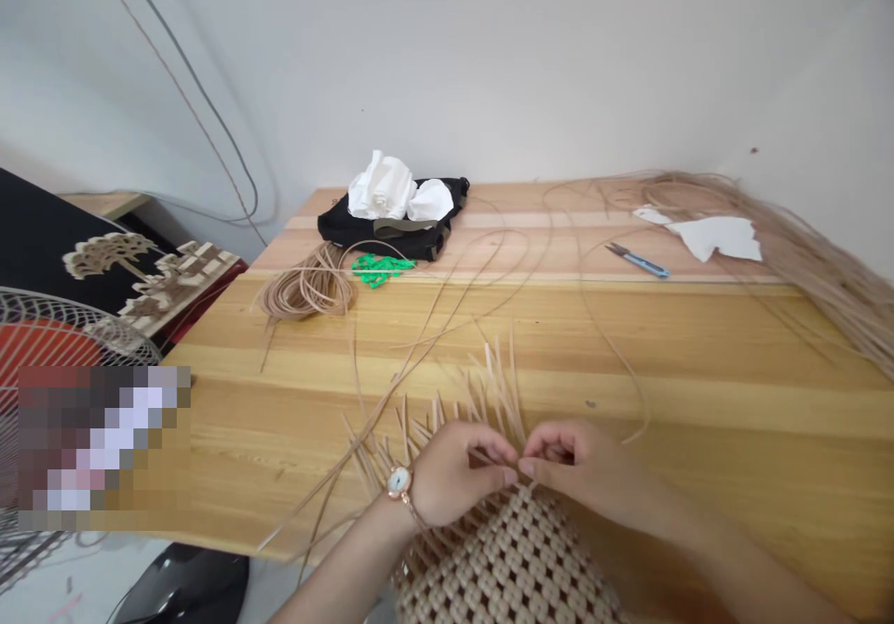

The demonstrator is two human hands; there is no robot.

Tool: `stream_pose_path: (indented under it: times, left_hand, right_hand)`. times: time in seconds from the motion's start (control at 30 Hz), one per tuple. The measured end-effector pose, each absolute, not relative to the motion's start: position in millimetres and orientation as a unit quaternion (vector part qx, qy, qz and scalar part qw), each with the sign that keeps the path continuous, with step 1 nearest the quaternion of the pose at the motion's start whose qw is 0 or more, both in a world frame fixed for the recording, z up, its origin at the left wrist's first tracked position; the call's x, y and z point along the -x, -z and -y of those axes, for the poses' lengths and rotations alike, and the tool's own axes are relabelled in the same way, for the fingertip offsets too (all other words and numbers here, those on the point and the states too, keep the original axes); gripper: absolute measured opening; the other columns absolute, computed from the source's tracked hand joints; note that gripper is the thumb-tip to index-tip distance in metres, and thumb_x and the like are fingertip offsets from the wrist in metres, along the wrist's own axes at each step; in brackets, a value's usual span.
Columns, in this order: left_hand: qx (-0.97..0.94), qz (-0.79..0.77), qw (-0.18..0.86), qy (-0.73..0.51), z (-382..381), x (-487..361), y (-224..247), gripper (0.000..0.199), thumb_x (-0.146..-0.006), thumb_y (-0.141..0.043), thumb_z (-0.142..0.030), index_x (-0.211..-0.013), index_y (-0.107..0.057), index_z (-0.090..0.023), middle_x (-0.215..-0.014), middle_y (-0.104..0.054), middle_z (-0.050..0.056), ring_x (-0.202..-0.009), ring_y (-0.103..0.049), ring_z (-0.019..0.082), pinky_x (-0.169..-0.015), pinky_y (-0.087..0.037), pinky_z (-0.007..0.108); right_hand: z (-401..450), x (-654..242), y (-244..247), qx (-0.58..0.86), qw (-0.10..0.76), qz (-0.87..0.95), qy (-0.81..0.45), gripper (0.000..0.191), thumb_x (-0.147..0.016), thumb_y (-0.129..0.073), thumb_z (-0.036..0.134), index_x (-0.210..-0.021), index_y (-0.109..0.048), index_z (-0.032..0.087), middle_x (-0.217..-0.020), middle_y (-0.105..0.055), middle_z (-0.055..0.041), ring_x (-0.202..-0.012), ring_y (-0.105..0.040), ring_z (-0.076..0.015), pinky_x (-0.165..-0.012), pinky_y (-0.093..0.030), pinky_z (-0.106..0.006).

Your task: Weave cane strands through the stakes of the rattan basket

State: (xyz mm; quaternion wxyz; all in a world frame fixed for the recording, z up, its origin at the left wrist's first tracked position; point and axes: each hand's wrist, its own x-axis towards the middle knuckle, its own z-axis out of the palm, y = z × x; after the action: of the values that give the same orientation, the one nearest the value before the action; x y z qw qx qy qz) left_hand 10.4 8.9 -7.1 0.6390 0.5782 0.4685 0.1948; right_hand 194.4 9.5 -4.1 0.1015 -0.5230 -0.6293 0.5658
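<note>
A tan woven piece, knotted in an open checked pattern, lies at the front edge of the table, with loose strand ends standing up from its far rim. My left hand, with a watch on the wrist, pinches a cane-like strand at that rim. Close beside it, my right hand is also closed, thumb against forefinger, on a strand at the same corner. The fingertips almost meet, and they partly cover the strands between them.
On the wooden table are a coiled strand bundle, green clips, a black bag under white tissue, blue thread snips, white paper and long loose strands. A fan stands left.
</note>
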Motion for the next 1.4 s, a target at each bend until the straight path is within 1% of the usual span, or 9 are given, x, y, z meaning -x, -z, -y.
stream_pose_path:
  times: [0.23,0.57,0.7,0.77,0.83,0.93,1.03,1.23,1.4]
  left_hand:
    - [-0.569,-0.466,0.651,-0.188,-12,-7,-3,0.012,-0.063,-0.062,-0.013,-0.075,-0.06,-0.012,-0.062,-0.059,0.0,-0.058,-0.054,0.01,-0.057,-0.041,0.02]
    - [-0.536,-0.473,0.671,-0.199,-8,-8,-3,0.008,-0.062,-0.063,-0.015,-0.067,-0.06,-0.01,-0.058,-0.056,0.0,-0.052,-0.048,0.008,-0.051,-0.035,0.019]
    - [-0.537,-0.52,0.629,-0.212,-12,13,4,0.039,-0.06,-0.067,-0.02,-0.096,-0.055,-0.011,-0.061,-0.058,-0.001,-0.056,-0.052,0.011,-0.056,-0.04,0.023]
    - [-0.552,-0.58,0.551,-0.234,-12,28,6,0.064,-0.064,-0.064,-0.02,-0.121,-0.036,-0.013,-0.066,-0.059,-0.001,-0.061,-0.054,0.014,-0.062,-0.043,0.027]
    - [-0.577,-0.656,0.407,-0.266,-9,38,3,0.076,-0.066,-0.062,-0.021,-0.13,-0.021,-0.015,-0.076,-0.059,0.0,-0.064,-0.053,0.015,-0.065,-0.043,0.03]
    - [-0.627,-0.672,0.273,-0.285,0,31,-8,0.052,-0.071,-0.057,-0.02,-0.12,-0.039,-0.018,-0.086,-0.057,0.003,-0.076,-0.053,0.017,-0.074,-0.041,0.033]
    - [-0.718,-0.552,0.363,-0.217,7,4,-18,0.013,-0.076,-0.054,-0.021,-0.086,-0.062,-0.021,-0.085,-0.061,0.002,-0.083,-0.053,0.017,-0.078,-0.039,0.032]
    - [-0.734,-0.468,0.466,-0.159,2,-30,-13,0.009,-0.071,-0.061,-0.023,-0.069,-0.067,-0.017,-0.069,-0.064,0.001,-0.07,-0.054,0.015,-0.07,-0.04,0.028]
    - [-0.645,-0.453,0.579,-0.209,-1,-21,-9,0.012,-0.069,-0.062,-0.021,-0.07,-0.069,-0.012,-0.068,-0.063,0.004,-0.064,-0.055,0.013,-0.06,-0.042,0.022]
  right_hand:
    - [-17,-190,5,0.442,0.053,0.555,-0.703,0.025,-0.064,-0.067,0.035,-0.068,-0.065,0.011,-0.051,-0.043,0.0048,-0.048,-0.029,-0.005,-0.045,-0.017,-0.02]
    - [-19,-195,1,0.414,0.01,0.572,-0.708,0.022,-0.068,-0.062,0.032,-0.069,-0.063,0.01,-0.051,-0.044,0.0047,-0.048,-0.032,-0.0047,-0.045,-0.02,-0.018]
    - [-17,-199,-7,0.434,-0.005,0.637,-0.637,0.021,-0.073,-0.056,0.032,-0.069,-0.064,0.012,-0.049,-0.042,0.0047,-0.046,-0.032,-0.0057,-0.043,-0.019,-0.019]
    - [-14,-204,-17,0.459,0.005,0.699,-0.549,0.017,-0.075,-0.053,0.027,-0.078,-0.065,0.016,-0.054,-0.048,0.0032,-0.049,-0.039,-0.0079,-0.045,-0.025,-0.019]
    - [-12,-210,-30,0.466,0.036,0.76,-0.452,0.018,-0.076,-0.052,0.021,-0.09,-0.063,0.021,-0.071,-0.058,0.0006,-0.064,-0.05,-0.0122,-0.056,-0.035,-0.021]
    - [-11,-220,-45,0.419,0.058,0.838,-0.345,0.017,-0.082,-0.047,0.017,-0.091,-0.061,0.022,-0.086,-0.061,-0.0018,-0.081,-0.053,-0.0164,-0.072,-0.039,-0.028]
    - [-14,-224,-53,0.359,0.087,0.894,-0.252,0.019,-0.085,-0.044,0.016,-0.083,-0.062,0.018,-0.079,-0.063,-0.0034,-0.076,-0.054,-0.0165,-0.071,-0.04,-0.03]
    - [-21,-231,-42,0.387,0.234,0.883,-0.127,0.02,-0.086,-0.044,0.02,-0.082,-0.062,0.016,-0.08,-0.065,-0.0054,-0.074,-0.058,-0.0149,-0.068,-0.044,-0.027]
    - [-8,-230,-17,0.505,0.116,0.821,-0.24,0.024,-0.083,-0.042,0.021,-0.073,-0.064,0.017,-0.07,-0.061,-0.0051,-0.064,-0.056,-0.0165,-0.056,-0.041,-0.027]
